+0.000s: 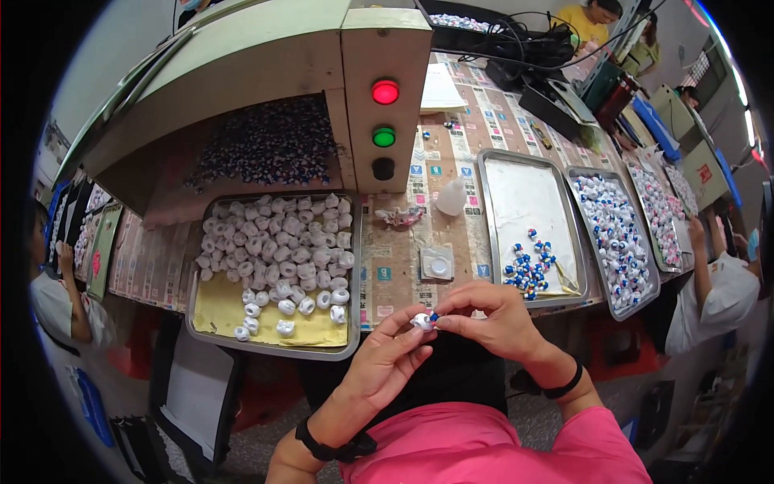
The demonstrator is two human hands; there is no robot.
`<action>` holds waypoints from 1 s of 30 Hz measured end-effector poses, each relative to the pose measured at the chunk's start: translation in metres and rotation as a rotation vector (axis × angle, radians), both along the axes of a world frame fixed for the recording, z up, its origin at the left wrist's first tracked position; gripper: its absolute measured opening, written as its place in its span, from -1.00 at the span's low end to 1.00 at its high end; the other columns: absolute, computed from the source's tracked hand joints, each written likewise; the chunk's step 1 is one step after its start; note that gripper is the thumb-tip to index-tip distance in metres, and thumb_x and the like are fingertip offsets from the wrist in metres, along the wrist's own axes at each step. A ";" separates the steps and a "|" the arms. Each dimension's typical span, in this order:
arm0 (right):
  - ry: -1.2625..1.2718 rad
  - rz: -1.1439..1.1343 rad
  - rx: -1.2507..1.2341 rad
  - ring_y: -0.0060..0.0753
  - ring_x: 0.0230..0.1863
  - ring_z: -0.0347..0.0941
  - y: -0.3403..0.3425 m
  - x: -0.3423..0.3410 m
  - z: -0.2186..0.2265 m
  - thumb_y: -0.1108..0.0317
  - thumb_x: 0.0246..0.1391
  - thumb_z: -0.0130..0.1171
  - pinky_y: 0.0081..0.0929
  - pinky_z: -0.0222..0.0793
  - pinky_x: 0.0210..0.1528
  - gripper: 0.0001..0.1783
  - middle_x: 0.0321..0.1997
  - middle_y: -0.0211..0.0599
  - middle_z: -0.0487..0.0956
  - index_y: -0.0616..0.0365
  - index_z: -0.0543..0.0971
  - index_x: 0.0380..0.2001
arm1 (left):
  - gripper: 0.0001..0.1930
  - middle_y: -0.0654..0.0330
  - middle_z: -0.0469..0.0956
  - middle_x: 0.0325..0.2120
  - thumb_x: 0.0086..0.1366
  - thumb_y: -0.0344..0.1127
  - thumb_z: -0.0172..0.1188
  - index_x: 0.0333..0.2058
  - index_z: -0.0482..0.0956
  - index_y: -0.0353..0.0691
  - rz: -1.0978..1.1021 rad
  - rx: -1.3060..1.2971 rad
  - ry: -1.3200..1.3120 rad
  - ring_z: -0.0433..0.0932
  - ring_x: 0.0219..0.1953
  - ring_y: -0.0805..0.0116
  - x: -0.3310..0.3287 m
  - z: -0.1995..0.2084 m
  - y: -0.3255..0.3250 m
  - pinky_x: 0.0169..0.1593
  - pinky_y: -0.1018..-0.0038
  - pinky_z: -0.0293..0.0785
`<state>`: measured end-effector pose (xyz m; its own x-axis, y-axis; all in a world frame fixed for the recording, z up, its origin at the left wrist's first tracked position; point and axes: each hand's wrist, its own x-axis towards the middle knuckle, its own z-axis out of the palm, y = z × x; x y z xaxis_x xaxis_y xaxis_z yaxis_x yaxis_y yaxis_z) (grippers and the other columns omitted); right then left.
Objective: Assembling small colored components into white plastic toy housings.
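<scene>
Near the table's front edge my two hands meet. My left hand (380, 361) pinches a small white rounded plastic piece (421, 323) between thumb and fingers. Against its right side my right hand (498, 324) holds a tiny blue part (434, 317) in its fingertips; whether it is seated in the white piece I cannot tell. To the left, a metal tray (276, 352) lined with yellow paper carries many such white pieces (278, 242). On the right, a white-lined metal tray (524, 189) holds a cluster of small blue, white and red parts (528, 270) at its near end.
A metal machine (387, 48) with red and green lights towers behind the left tray, many small dark pieces (266, 145) inside. A white bottle (451, 198), crumpled cloth (398, 216) and small square holder (437, 264) stand mid-table. Another tray (614, 242) of blue-white pieces is farther right. People sit nearby.
</scene>
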<state>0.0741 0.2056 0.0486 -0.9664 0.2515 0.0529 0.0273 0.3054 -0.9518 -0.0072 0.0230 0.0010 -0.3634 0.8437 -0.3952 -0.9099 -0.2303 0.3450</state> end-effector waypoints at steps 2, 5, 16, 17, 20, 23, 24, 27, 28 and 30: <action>0.006 0.014 -0.009 -0.61 -0.44 0.46 -0.001 0.000 -0.002 0.45 -0.01 0.31 -0.66 0.35 -0.39 -0.85 -0.37 -0.33 0.62 0.19 0.67 -0.30 | -0.65 0.24 0.50 -0.15 0.31 -0.47 0.12 0.07 0.41 -0.21 -0.002 0.002 0.008 0.52 -0.10 0.44 0.001 0.001 0.000 -0.08 0.57 0.53; -0.025 0.031 0.015 -0.57 -0.42 0.48 -0.002 0.001 0.000 0.46 -0.03 0.32 -0.64 0.37 -0.37 -0.87 -0.39 -0.32 0.62 0.19 0.67 -0.34 | -0.65 0.22 0.51 -0.15 0.30 -0.48 0.13 0.06 0.42 -0.22 -0.014 -0.032 0.029 0.52 -0.09 0.44 0.001 -0.001 -0.001 -0.07 0.58 0.53; -0.026 0.126 -0.005 -0.53 -0.39 0.49 0.019 0.007 0.002 0.44 -0.06 0.34 -0.58 0.34 -0.36 -0.86 -0.45 -0.33 0.60 0.17 0.68 -0.35 | -0.65 0.14 0.54 -0.20 0.27 -0.52 0.15 0.04 0.44 -0.28 -0.068 -0.101 0.147 0.57 -0.20 0.39 0.008 0.000 0.011 -0.13 0.54 0.57; -0.023 0.118 -0.049 -0.55 -0.38 0.49 0.020 0.008 0.001 0.43 -0.06 0.34 -0.58 0.34 -0.35 -0.85 -0.45 -0.33 0.60 0.17 0.68 -0.34 | -0.65 0.14 0.54 -0.20 0.27 -0.52 0.15 0.04 0.44 -0.28 -0.104 -0.082 0.158 0.57 -0.20 0.39 0.008 0.001 0.013 -0.13 0.54 0.57; -0.015 0.158 -0.085 -0.55 -0.32 0.49 0.024 0.007 0.009 0.38 -0.04 0.34 -0.58 0.35 -0.29 -0.82 -0.41 -0.33 0.60 0.19 0.67 -0.33 | -0.60 0.14 0.52 -0.17 0.28 -0.55 0.11 0.09 0.38 -0.25 -0.040 -0.079 0.111 0.57 -0.22 0.36 0.011 0.005 0.012 -0.19 0.51 0.56; -0.018 0.122 -0.176 -0.54 -0.30 0.50 0.038 0.017 0.015 0.37 -0.02 0.33 -0.57 0.38 -0.24 -0.83 -0.38 -0.32 0.61 0.21 0.65 -0.34 | -0.61 0.14 0.49 -0.10 0.28 -0.56 0.10 0.08 0.38 -0.25 -0.028 0.038 0.110 0.56 -0.21 0.36 0.014 0.015 0.014 -0.22 0.52 0.54; 0.021 0.025 -0.068 -0.54 -0.29 0.51 0.049 0.023 0.017 0.39 -0.02 0.32 -0.56 0.39 -0.23 -0.84 -0.36 -0.32 0.61 0.21 0.66 -0.35 | -0.60 0.14 0.47 -0.05 0.29 -0.55 0.07 0.11 0.36 -0.24 -0.046 0.043 0.092 0.56 -0.21 0.36 0.013 0.014 0.014 -0.25 0.52 0.52; 0.089 -0.416 0.161 -0.56 -0.32 0.52 0.097 0.039 0.020 0.42 -0.01 0.29 -0.58 0.41 -0.22 -0.87 -0.37 -0.33 0.62 0.22 0.66 -0.35 | -0.64 0.19 0.50 -0.10 0.30 -0.50 0.07 0.08 0.39 -0.17 -0.015 -0.072 -0.005 0.54 -0.22 0.38 0.009 0.020 0.010 -0.26 0.51 0.49; 0.136 -0.554 0.302 -0.57 -0.34 0.52 0.120 0.048 0.021 0.42 0.00 0.28 -0.58 0.41 -0.24 -0.85 -0.36 -0.33 0.63 0.21 0.65 -0.33 | -0.67 0.12 0.49 -0.06 0.32 -0.53 0.02 0.06 0.40 -0.22 -0.005 -0.039 0.002 0.55 -0.19 0.36 0.009 0.018 0.007 -0.21 0.50 0.53; 0.140 -0.877 0.520 -0.52 -0.37 0.54 0.174 0.067 0.012 0.42 -0.04 0.28 -0.55 0.42 -0.28 -0.84 -0.35 -0.29 0.63 0.20 0.64 -0.34 | -0.70 0.16 0.49 -0.09 0.27 -0.54 0.05 -0.01 0.42 -0.25 -0.025 -0.029 0.029 0.53 -0.16 0.38 0.008 0.017 0.002 -0.19 0.54 0.50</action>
<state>0.1416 0.3795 0.0608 -0.4303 0.7798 0.4546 0.3387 0.6063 -0.7195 0.0011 0.0250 0.0181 -0.3538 0.8409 -0.4096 -0.9049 -0.1969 0.3774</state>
